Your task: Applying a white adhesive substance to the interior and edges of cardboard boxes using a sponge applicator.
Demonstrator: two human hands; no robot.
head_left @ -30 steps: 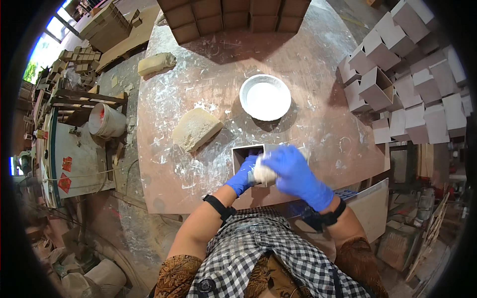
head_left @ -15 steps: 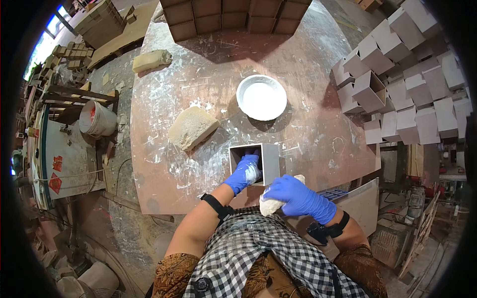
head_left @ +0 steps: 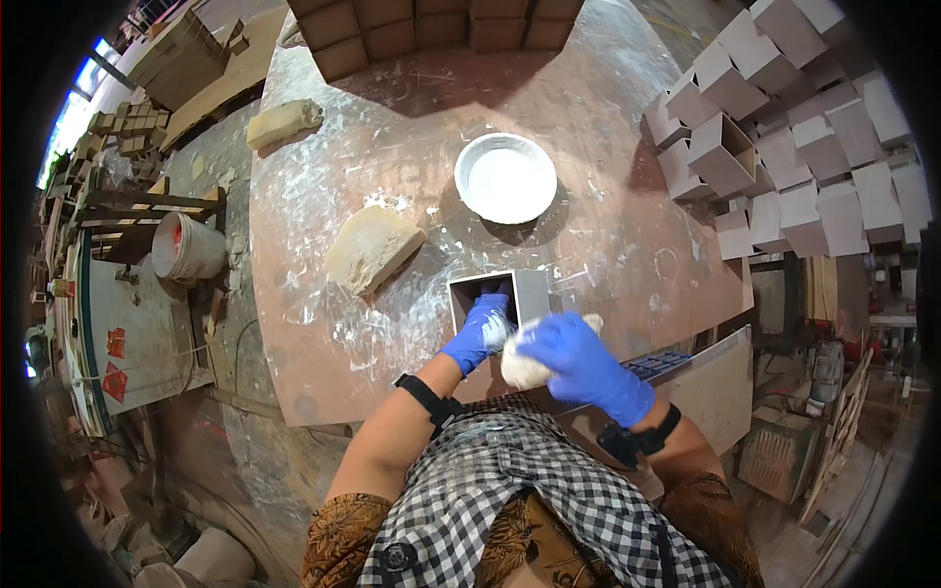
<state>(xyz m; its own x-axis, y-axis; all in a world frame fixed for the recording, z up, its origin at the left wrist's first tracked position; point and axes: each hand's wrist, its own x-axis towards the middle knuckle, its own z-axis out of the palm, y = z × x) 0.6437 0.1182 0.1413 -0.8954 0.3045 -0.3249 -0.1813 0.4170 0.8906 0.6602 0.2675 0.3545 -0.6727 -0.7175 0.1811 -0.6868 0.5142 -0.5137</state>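
Note:
My left hand (head_left: 480, 328), in a blue glove smeared with white, reaches into the open end of a small whitish rectangular box (head_left: 532, 299). Its fingers are hidden in the dark inside. The box rests near the table's front edge, its opening turned toward me. My right hand (head_left: 580, 363), also blue-gloved and slightly blurred, is closed round a pale, cream-coloured sponge-like pad (head_left: 524, 367) beside the box's right wall. Beyond the box stands a round white bowl (head_left: 506, 179) with white matter in it. A thick yellowish sponge-like block (head_left: 372, 250) lies to the left.
On the stained brown table (head_left: 392, 147), a second yellowish block (head_left: 284, 123) lies at the far left. Brown open boxes (head_left: 431, 34) stand at the back. Many whitish boxes (head_left: 799, 142) are stacked at the right. A white bucket (head_left: 188, 245) stands left of the table.
My right hand has moved slightly up and left with the pad, closer to the box's right wall. My left hand stays inside the box. The whole view has shifted a little.

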